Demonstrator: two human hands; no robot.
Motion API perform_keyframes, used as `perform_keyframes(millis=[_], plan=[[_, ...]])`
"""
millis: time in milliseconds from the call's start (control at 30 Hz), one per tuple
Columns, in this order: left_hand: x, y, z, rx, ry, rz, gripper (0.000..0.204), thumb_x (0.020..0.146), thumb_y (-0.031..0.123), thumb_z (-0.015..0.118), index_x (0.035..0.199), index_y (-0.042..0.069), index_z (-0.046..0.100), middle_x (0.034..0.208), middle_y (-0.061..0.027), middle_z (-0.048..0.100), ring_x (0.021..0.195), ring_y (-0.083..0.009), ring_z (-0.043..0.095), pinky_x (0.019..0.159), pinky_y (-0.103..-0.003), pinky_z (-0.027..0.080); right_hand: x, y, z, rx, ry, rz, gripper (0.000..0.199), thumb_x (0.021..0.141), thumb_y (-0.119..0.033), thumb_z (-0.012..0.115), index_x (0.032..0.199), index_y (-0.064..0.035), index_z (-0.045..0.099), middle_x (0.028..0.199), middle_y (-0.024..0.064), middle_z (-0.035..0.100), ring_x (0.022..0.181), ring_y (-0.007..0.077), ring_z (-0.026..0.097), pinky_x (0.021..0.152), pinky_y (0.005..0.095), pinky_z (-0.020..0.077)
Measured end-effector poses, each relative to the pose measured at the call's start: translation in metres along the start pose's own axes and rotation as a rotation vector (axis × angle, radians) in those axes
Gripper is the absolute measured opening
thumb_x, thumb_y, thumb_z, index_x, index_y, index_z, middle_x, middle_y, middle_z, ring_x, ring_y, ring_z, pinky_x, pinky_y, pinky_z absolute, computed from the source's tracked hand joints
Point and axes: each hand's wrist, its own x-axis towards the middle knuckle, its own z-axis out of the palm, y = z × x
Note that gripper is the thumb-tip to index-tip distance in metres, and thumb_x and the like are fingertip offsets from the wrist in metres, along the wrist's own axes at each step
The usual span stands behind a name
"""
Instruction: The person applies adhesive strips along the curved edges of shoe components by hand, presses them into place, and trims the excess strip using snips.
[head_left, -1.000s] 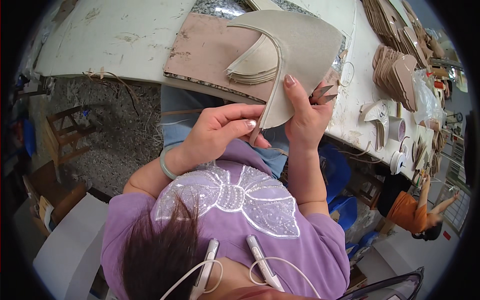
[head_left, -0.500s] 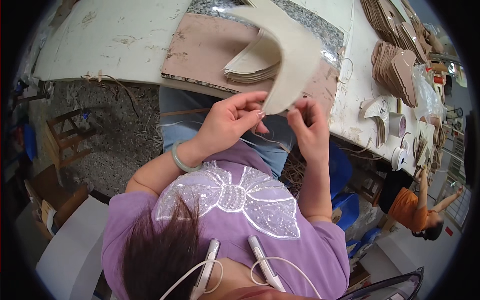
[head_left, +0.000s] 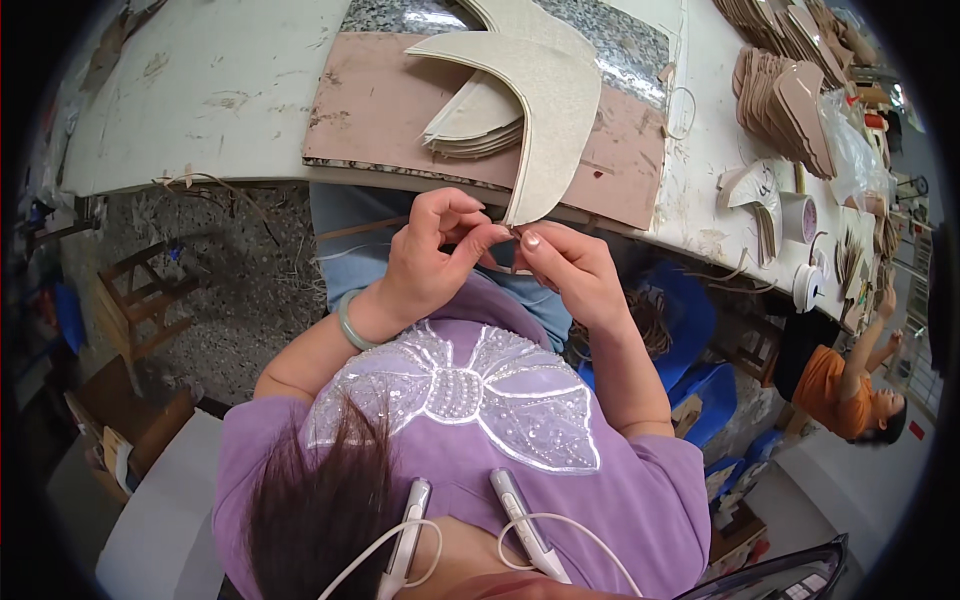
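A curved cream panel (head_left: 567, 110) with a raised edge lies across the pink board, its narrow lower end overhanging the front edge toward me. My left hand (head_left: 437, 255) pinches at that lower end, thumb against fingers. Close against it, my right hand (head_left: 578, 272) is closed too, thumb and fingertips meeting the left ones just under the panel's corner. What sits between the right fingertips is too small to make out. Under the panel is a stack of similar cream pieces (head_left: 480, 135), and another cream piece (head_left: 535, 20) lies beyond it.
The pink board (head_left: 370, 100) rests on a speckled slab (head_left: 400, 14) on the white table (head_left: 230, 90). To the right are stacked brown panels (head_left: 785, 105), a clear plastic bag (head_left: 850, 145), a tape roll (head_left: 798, 218) and a white spool (head_left: 806, 290). A person in orange (head_left: 835, 390) works beyond.
The cream panel has come down and left, from being held up to lying on the board. My right hand has moved left, its fingertips now meeting my left hand's at the panel's end.
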Motion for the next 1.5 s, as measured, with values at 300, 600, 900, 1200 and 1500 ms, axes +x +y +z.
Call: perform_keyframes(millis=[300, 600, 900, 1200, 1500], plan=[[-0.003, 0.004, -0.005, 0.001, -0.049, -0.024, 0.036, 0.084, 0.001, 0.061, 0.109, 0.001, 0.035, 0.082, -0.0121, 0.062, 0.071, -0.0136, 0.063, 0.057, -0.024, 0.052, 0.005, 0.003, -0.001, -0.021, 0.014, 0.128, 0.025, 0.089, -0.021, 0.056, 0.092, 0.0029, 0.065, 0.069, 0.0006, 0.058, 0.065, 0.0056, 0.049, 0.058, 0.0207, 0.0403], [0.020, 0.015, -0.020, -0.527, -0.009, -0.593, 0.024, 0.095, 0.018, 0.042, 0.112, 0.002, 0.044, 0.072, -0.0048, 0.051, 0.047, -0.0038, 0.036, 0.041, -0.017, 0.031, -0.005, 0.021, 0.011, -0.039, 0.215, 0.075, 0.027, 0.083, -0.024, 0.065, 0.090, 0.0024, 0.066, 0.066, 0.0005, 0.058, 0.063, 0.0065, 0.049, 0.060, 0.0215, 0.0417], [0.048, 0.020, -0.001, -0.068, -0.044, -0.482, 0.038, 0.090, 0.028, 0.054, 0.110, -0.004, 0.053, 0.071, 0.0005, 0.055, 0.050, 0.0014, 0.038, 0.043, -0.013, 0.028, -0.032, -0.001, -0.041, -0.386, 0.056, -0.080, 0.019, 0.075, -0.013, 0.070, 0.089, -0.0009, 0.064, 0.074, 0.0065, 0.066, 0.074, 0.0110, 0.063, 0.067, 0.0246, 0.0489], [0.060, 0.021, 0.007, -0.123, -0.070, -0.508, 0.041, 0.081, 0.016, 0.066, 0.114, -0.005, 0.053, 0.068, 0.0067, 0.047, 0.056, 0.0013, 0.040, 0.047, -0.015, 0.031, 0.092, -0.021, -0.065, -0.365, 0.573, -0.307, 0.033, 0.074, -0.016, 0.072, 0.101, -0.0012, 0.061, 0.081, 0.0052, 0.064, 0.067, 0.0115, 0.059, 0.060, 0.0239, 0.0471], [0.045, 0.046, -0.044, -0.845, 0.095, -0.491, 0.039, 0.086, 0.023, 0.035, 0.107, -0.004, 0.055, 0.073, -0.0038, 0.051, 0.059, -0.0123, 0.046, 0.062, -0.031, 0.046, 0.133, -0.182, -0.192, -0.271, 0.616, -0.682, 0.032, 0.080, -0.031, 0.066, 0.087, -0.0002, 0.062, 0.077, 0.0029, 0.060, 0.066, 0.0119, 0.057, 0.061, 0.0257, 0.0473]])
